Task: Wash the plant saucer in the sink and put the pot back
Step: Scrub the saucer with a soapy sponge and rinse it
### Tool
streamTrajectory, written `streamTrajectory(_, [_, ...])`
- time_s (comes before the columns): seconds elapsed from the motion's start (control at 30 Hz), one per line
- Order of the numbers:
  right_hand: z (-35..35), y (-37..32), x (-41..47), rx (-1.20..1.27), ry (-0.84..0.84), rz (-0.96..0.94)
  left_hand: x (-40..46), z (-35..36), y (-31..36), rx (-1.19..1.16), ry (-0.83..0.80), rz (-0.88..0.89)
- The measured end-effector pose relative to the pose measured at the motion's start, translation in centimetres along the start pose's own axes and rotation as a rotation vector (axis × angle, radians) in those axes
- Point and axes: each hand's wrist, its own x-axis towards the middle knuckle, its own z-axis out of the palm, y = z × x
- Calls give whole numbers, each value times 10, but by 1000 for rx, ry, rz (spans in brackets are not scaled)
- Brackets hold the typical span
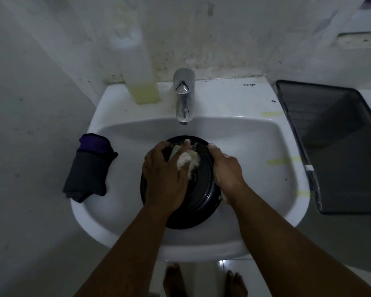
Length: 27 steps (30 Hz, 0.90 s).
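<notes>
A round black plant saucer [196, 198] lies in the white sink basin [255, 179], below the tap. My left hand [165, 174] presses a soapy, foamy sponge [187, 160] onto the saucer's inner face. My right hand [227, 170] grips the saucer's right rim, its fingers wet with foam. No pot is in view.
A chrome tap [183, 97] stands at the back of the sink with no water running. A bottle of yellowish liquid [142, 82] sits at its left. A folded dark cloth [89, 168] lies on the left rim. A dark tray [338, 146] rests to the right.
</notes>
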Motion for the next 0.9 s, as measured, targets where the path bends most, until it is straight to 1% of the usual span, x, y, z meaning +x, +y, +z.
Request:
streamTrajectory(0.03, [1, 0, 0, 3, 2, -2, 1, 1, 1, -28, 48, -53])
streamTrajectory(0.07, [1, 0, 0, 3, 4, -8, 1, 2, 4, -51, 58, -97])
streamTrajectory(0.2, [1, 1, 1, -29, 9, -20, 1, 4, -1, -32, 32, -170])
streamTrajectory(0.27, [2, 2, 1, -30, 14, -12, 4, 5, 1, -61, 30, -220])
streamTrajectory(0.3, [1, 3, 1, -30, 18, -13, 3, 6, 4, -67, 1, -186])
streamTrajectory(0.4, [-2, 1, 2, -16, 23, -12, -5, 11, 3, 3, -161, 51])
streamTrajectory(0.43, [-2, 1, 3, -16, 23, -8, -3, 10, -1, 15, -191, 56])
streamTrajectory(0.5, [0, 1, 2, -19, 28, -5, 2, 7, -7, 5, -202, -41])
streamTrajectory(0.53, [0, 1, 1, -17, 28, -9, 3, 7, -6, 14, -214, -61])
streamTrajectory(0.63, [-2, 1, 2, -7, 7, -16, -3, 8, 4, 47, -238, 90])
streamTrajectory(0.67, [-2, 1, 1, -8, 0, -16, -3, 7, 5, 22, -233, 94])
streamTrajectory(0.77, [1, 2, 2, -11, -2, -25, -1, 7, 4, -29, -207, -19])
streamTrajectory(0.8, [1, 2, 2, -8, 8, -24, -3, 8, 6, -6, -226, 6])
streamTrajectory(0.87, [0, 2, 2, 0, 22, -18, -7, 11, 8, 19, -275, 118])
streamTrajectory(0.9, [0, 2, 2, 2, 27, -17, -6, 11, 5, 6, -281, 127])
